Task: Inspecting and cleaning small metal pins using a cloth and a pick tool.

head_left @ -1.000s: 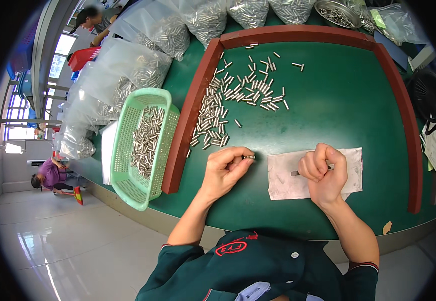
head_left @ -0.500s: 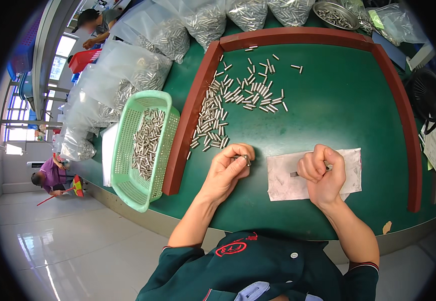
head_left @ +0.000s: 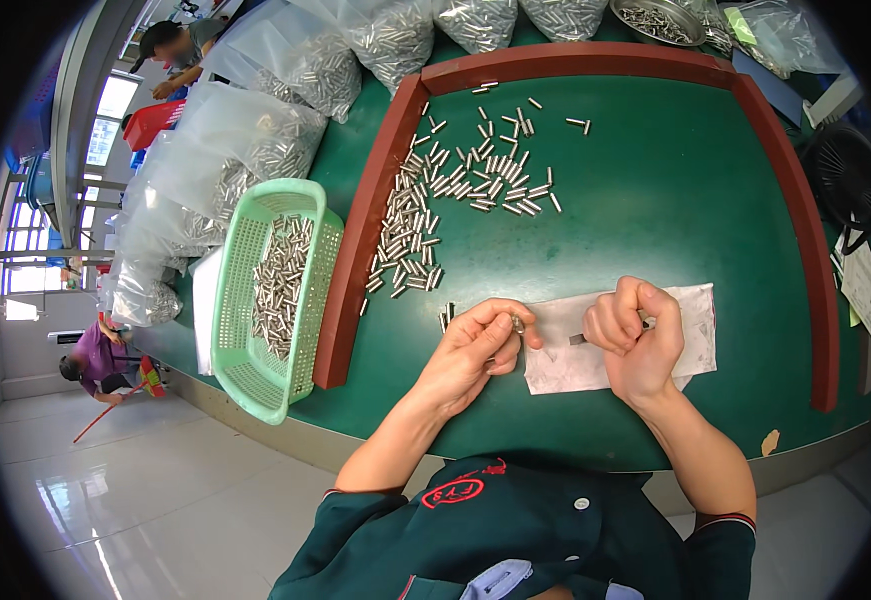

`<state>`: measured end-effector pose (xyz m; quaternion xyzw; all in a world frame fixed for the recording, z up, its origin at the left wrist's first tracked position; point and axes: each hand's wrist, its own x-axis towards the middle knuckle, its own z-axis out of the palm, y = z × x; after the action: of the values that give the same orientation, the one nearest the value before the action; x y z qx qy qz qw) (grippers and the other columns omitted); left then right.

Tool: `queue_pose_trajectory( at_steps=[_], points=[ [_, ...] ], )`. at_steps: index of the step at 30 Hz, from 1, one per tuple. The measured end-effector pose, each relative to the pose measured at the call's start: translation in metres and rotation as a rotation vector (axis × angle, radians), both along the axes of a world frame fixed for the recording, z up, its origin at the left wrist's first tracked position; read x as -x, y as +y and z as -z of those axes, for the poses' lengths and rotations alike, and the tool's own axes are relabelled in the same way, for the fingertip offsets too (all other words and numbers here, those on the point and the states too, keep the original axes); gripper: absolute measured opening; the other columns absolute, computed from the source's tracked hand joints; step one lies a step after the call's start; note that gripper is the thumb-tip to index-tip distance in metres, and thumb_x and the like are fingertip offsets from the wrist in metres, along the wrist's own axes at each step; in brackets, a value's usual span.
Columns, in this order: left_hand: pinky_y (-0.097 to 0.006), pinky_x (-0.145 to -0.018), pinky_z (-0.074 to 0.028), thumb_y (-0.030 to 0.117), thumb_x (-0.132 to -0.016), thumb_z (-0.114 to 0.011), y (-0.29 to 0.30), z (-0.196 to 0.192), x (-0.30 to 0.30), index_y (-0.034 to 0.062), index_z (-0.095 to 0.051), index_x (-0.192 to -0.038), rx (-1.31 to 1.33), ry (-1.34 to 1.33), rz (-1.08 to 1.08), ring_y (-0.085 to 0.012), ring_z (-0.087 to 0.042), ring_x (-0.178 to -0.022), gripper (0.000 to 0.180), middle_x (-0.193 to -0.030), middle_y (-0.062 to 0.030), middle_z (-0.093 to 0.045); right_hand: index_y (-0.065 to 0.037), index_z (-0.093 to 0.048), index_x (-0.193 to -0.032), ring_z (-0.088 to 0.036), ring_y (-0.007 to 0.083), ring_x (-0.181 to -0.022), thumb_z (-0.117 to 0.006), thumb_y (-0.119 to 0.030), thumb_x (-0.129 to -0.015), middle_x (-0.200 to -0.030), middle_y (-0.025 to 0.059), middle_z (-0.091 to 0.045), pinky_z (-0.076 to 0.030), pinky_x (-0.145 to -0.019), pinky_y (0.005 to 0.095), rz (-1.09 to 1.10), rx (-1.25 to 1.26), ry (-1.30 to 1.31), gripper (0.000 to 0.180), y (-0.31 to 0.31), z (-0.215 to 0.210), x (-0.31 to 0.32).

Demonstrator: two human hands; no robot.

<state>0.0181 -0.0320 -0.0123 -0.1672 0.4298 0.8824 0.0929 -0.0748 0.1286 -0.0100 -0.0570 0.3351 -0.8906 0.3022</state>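
Note:
Between the thumb and fingertips of my left hand [head_left: 477,348] a small shiny metal pin [head_left: 517,325] is pinched, its end pointing toward the cloth. My right hand [head_left: 643,335] is curled into a fist around a small tool with a flat grey tip [head_left: 577,339]; most of the tool is hidden in the fingers. That fist is over a stained pale cloth [head_left: 555,372], and the left fingertips reach its left edge. A few pins [head_left: 446,316] show just beyond the left knuckles. Farther off, many loose metal pins [head_left: 405,225] lie scattered on the green tabletop [head_left: 635,210].
A reddish-brown raised border [head_left: 367,240] frames the work area. Left of it stands a light green basket [head_left: 223,330] of pins. Clear bags of pins [head_left: 325,75] line the back and left, with a metal bowl [head_left: 660,22] and black fan [head_left: 848,178] at right. Two people are at left.
My left hand has moved right, closer to my right hand and onto the cloth's edge. Pins beside its knuckles now show. The right hand keeps its grip, nearly still. The view has shifted slightly.

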Motion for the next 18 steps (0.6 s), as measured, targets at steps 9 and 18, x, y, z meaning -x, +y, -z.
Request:
queue_pose_trajectory(
  at_steps=[9,18],
  points=[
    [-0.020,-0.051,-0.028,0.017,-0.091,-0.042,0.0003,0.0016,-0.0026,0.0028,-0.053,-0.098,0.068,0.036,0.014,-0.0065,-0.031,-0.056,0.019,-0.081,-0.0071,-0.052,-0.010,-0.026,-0.051,-0.016,0.0070,-0.040,-0.032,-0.023,-0.084,-0.042,-0.0013,-0.024,-0.016,-0.040,0.0237,-0.001,0.002,0.011,0.036,0.0000,0.0002,-0.0005],
    [-0.017,-0.045,-0.028,0.019,-0.091,-0.044,-0.0055,-0.0044,-0.0016,-0.0013,-0.051,-0.100,-0.178,-0.123,-0.015,-0.0042,-0.031,-0.050,0.023,-0.078,-0.0092,-0.055,-0.010,-0.026,-0.051,-0.016,0.0070,-0.040,-0.032,-0.022,-0.084,-0.042,-0.0015,-0.023,-0.016,-0.040,0.0238,0.002,-0.003,0.018,0.035,-0.0001,-0.0004,-0.0006]
  ],
)
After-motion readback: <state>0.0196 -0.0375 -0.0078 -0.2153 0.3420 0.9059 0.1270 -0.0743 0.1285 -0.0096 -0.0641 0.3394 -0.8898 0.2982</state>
